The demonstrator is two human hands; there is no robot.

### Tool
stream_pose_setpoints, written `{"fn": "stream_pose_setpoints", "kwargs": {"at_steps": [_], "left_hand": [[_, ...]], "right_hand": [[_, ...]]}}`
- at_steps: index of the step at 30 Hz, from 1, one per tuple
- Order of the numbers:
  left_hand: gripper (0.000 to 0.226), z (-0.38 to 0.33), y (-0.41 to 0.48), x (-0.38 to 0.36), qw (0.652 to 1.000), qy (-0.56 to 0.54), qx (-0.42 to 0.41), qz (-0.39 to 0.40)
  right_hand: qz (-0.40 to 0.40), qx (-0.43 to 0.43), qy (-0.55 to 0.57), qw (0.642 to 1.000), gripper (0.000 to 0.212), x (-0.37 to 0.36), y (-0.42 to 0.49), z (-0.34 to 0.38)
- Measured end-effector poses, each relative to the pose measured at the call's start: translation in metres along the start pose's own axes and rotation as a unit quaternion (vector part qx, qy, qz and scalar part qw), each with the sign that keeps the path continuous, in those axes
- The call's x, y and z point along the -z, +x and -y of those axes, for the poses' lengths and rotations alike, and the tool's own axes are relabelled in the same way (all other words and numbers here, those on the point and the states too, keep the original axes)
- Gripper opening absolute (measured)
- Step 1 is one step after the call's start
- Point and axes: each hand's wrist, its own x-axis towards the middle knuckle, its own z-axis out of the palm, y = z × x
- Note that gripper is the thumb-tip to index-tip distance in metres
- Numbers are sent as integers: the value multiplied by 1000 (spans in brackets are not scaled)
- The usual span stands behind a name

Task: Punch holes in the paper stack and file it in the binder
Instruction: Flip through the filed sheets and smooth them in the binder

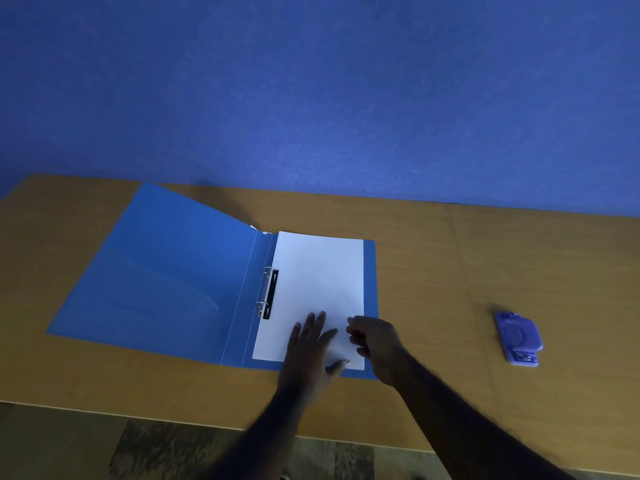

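Note:
A blue binder (166, 271) lies open on the wooden table (485, 258). The white paper stack (318, 275) rests on its right half, its left edge at the two metal rings (265, 292). My left hand (308, 348) lies flat on the stack's near part with fingers spread. My right hand (375, 344) hovers at the stack's near right edge, its fingers curled and touching or nearly touching the paper. A purple hole punch (519, 337) sits apart on the table to the right.
A blue wall (311, 91) rises behind the table's far edge. The table's front edge runs below my forearms, with patterned floor (166, 448) beyond it. The binder's left cover tilts up slightly at its far corner.

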Motion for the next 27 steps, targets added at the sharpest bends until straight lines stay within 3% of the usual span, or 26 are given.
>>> {"fn": "stream_pose_setpoints", "kwargs": {"at_steps": [4,8,11,14,16,21,27], "left_hand": [[61,1,3,-2,1000,12,4,-11],[64,5,2,-3,1000,-2,-1,-17],[77,5,-1,-1,1000,-11,-5,2],[88,4,-2,3,1000,-3,-11,28],[88,3,-1,5,1000,-8,-12,26],[58,7,-2,6,998,-55,-34,-13],[27,8,-10,19,987,-77,-95,-108]], "right_hand": [[-82,68,-146,984,43,0,-1,-6],[-117,67,-174,975,53,-3,-6,-11],[-103,48,-133,985,48,-4,-6,-11],[-79,37,-104,991,21,-2,0,-11],[-68,20,-84,994,21,-1,2,-10],[-56,9,-47,997,7,0,-2,-6],[-58,36,-70,995,23,0,2,-9]]}}
